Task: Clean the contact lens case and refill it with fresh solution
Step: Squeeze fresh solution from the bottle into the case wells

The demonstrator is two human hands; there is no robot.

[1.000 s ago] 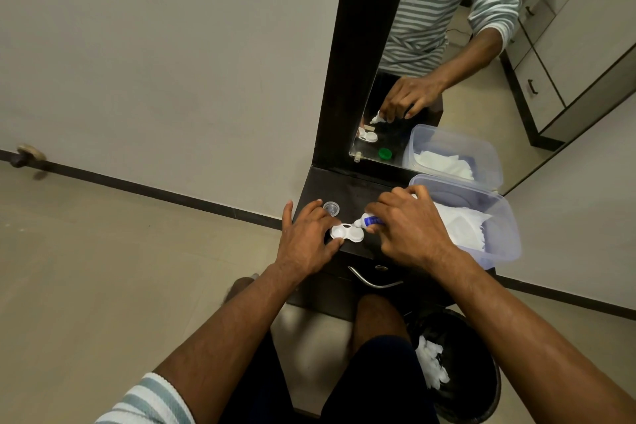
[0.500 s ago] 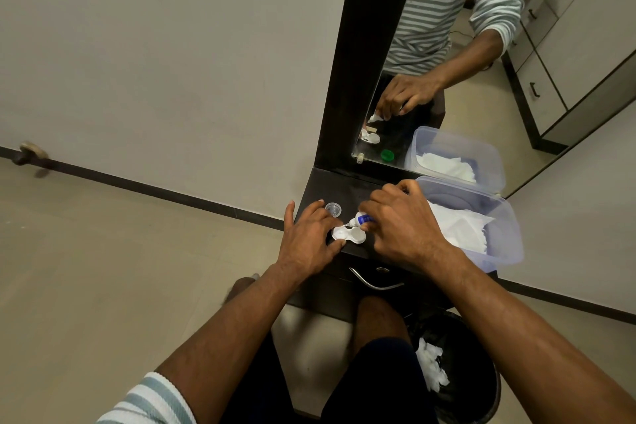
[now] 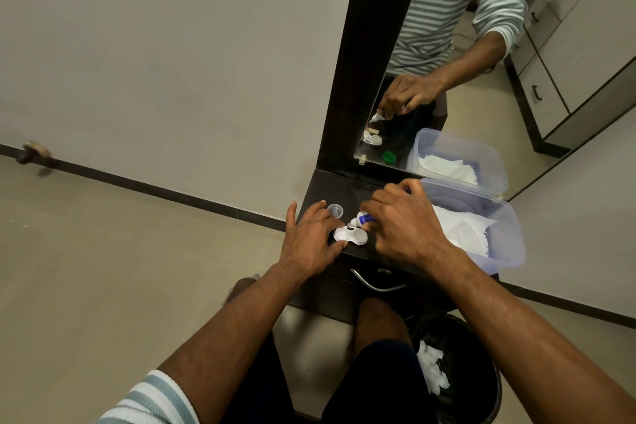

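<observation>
The white two-well contact lens case [image 3: 350,235] lies open near the front edge of a dark dresser top [image 3: 339,186]. My left hand [image 3: 309,240] rests on the top and pinches the case's left end with thumb and fingers. My right hand [image 3: 401,224] is closed around a small white solution bottle with a blue label [image 3: 362,218], tipped so its nozzle points down at the case. A small clear cap [image 3: 335,210] sits just behind the case.
A clear plastic box [image 3: 506,234] holding white tissues stands at the right of the dresser. A mirror [image 3: 447,79] rises behind, reflecting a green cap. A drawer handle [image 3: 377,284] is below. A black bin [image 3: 457,372] with used tissues stands on the floor.
The bottle's nozzle has come closer over the case as my right hand shifted slightly left. My left hand stays on the case.
</observation>
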